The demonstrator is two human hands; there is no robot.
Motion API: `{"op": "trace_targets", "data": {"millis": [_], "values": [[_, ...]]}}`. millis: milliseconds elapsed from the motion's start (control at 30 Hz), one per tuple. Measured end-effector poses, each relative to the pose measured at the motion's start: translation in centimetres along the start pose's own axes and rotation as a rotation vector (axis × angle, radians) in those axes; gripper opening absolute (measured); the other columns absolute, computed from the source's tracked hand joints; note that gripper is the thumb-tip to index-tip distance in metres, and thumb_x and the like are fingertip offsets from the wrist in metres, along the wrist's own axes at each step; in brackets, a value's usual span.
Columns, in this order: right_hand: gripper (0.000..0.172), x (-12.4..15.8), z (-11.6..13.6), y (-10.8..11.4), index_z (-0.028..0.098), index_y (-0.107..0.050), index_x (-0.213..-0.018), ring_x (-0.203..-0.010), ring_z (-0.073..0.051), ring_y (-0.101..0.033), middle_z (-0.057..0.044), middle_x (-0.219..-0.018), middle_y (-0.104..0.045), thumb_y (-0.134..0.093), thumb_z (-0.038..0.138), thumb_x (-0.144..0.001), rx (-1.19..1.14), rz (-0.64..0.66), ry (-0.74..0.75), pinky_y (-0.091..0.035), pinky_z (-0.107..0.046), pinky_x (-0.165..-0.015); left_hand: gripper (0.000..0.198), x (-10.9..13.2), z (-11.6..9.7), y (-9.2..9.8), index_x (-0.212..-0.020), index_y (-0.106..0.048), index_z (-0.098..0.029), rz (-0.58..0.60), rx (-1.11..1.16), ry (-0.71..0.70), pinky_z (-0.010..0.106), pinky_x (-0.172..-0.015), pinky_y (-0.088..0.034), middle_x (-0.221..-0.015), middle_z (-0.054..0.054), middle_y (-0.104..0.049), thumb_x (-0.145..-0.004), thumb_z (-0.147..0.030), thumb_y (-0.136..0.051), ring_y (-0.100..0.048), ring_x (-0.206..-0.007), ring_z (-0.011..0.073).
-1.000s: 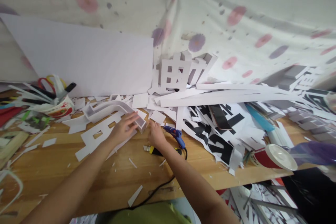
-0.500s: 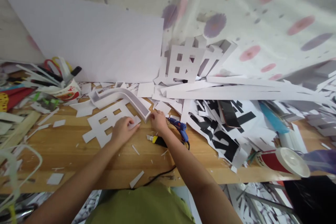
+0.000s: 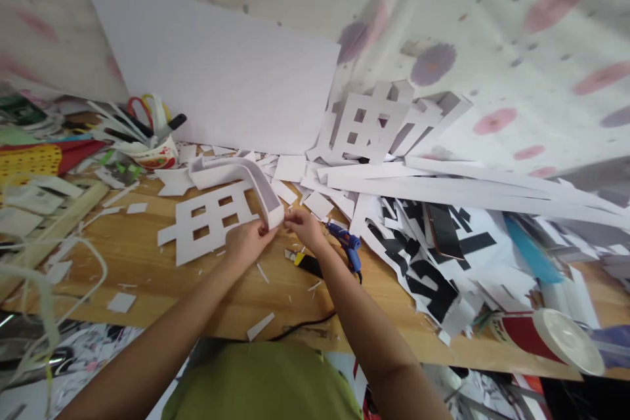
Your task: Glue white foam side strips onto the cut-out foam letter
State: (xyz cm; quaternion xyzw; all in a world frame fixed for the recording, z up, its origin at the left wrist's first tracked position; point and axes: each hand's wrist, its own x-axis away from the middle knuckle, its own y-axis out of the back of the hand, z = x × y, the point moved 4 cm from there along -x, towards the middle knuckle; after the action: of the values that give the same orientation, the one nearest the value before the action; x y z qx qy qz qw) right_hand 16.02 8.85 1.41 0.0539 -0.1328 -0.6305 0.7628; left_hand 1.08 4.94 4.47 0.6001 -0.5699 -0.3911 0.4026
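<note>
At curved strip now, left hand

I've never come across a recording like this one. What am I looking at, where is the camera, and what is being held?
There is no machine here, just a person's bare left hand and right hand. Every picture comes from one camera worn on the head, looking forward and down.

The left hand's fingers are at the near end of a curved white piece. The right hand's fingertips are close beside that end; whether they grip anything is too small to tell.

On the wooden table lie a flat white cut-out, a blue glue gun, a yellow-and-black cutter, a dark phone and many white scraps.
</note>
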Motion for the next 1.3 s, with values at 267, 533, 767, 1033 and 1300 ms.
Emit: {"op": "trace_targets", "data": {"millis": [267,533,767,1033,1300], "values": [[0.029,0.7,-0.1,-1.2,0.021,-0.057,-0.079,-0.063,-0.013,-0.061,0.004,-0.067,-0.063,-0.069,0.039,-0.060,-0.513,-0.010,0.040,-0.051,-0.032,-0.069,0.032,0.1,-0.6,0.7,-0.068,-0.063,-0.022,-0.044,0.083,-0.060,0.025,-0.056,-0.034,-0.068,0.000,-0.069,-0.078,-0.049,-0.049,-0.061,-0.064,0.0160],[0.028,-0.3,0.5,-1.4,0.020,-0.062,-0.072,-0.062,-0.012,-0.059,0.003,-0.067,-0.064,-0.073,0.040,-0.055,-0.694,-0.134,0.058,-0.052,-0.032,-0.070,0.040,-0.7,-1.8,1.6,-0.061,-0.060,-0.021,-0.082,0.096,-0.091,0.024,-0.054,-0.031,-0.058,-0.001,-0.065,-0.080,-0.051,-0.043,-0.055,-0.054,0.0127],[0.027,-0.4,0.8,-1.2,0.019,-0.063,-0.068,-0.056,-0.012,-0.059,0.003,-0.061,-0.063,-0.072,0.042,-0.058,-0.709,-0.162,0.037,-0.054,-0.033,-0.067,0.037,-1.0,-1.9,1.8,-0.063,-0.060,-0.021,-0.041,0.095,-0.108,0.024,-0.053,-0.030,-0.058,0.000,-0.064,-0.083,-0.047,-0.041,-0.054,-0.053,0.0131],[0.022,-0.4,0.4,-1.1,0.019,-0.065,-0.071,-0.059,-0.013,-0.060,0.003,-0.061,-0.063,-0.069,0.037,-0.061,-0.669,-0.184,0.031,-0.053,-0.034,-0.069,0.035,-1.2,-2.3,0.9,-0.070,-0.061,-0.020,0.008,0.057,-0.087,0.026,-0.056,-0.032,-0.066,0.004,-0.068,-0.085,-0.042,-0.039,-0.060,-0.062,0.0173],[0.026,-1.0,-0.5,-2.3,0.021,-0.063,-0.091,-0.074,-0.015,-0.064,0.002,-0.077,-0.067,-0.053,0.016,-0.067,-0.599,-0.167,0.026,-0.051,-0.035,-0.078,0.022,-0.5,-2.1,-0.1,-0.094,-0.059,-0.022,0.073,0.008,-0.126,0.028,-0.062,-0.039,-0.082,0.003,-0.070,-0.080,-0.035,-0.049,-0.064,-0.074,0.0205]]}}
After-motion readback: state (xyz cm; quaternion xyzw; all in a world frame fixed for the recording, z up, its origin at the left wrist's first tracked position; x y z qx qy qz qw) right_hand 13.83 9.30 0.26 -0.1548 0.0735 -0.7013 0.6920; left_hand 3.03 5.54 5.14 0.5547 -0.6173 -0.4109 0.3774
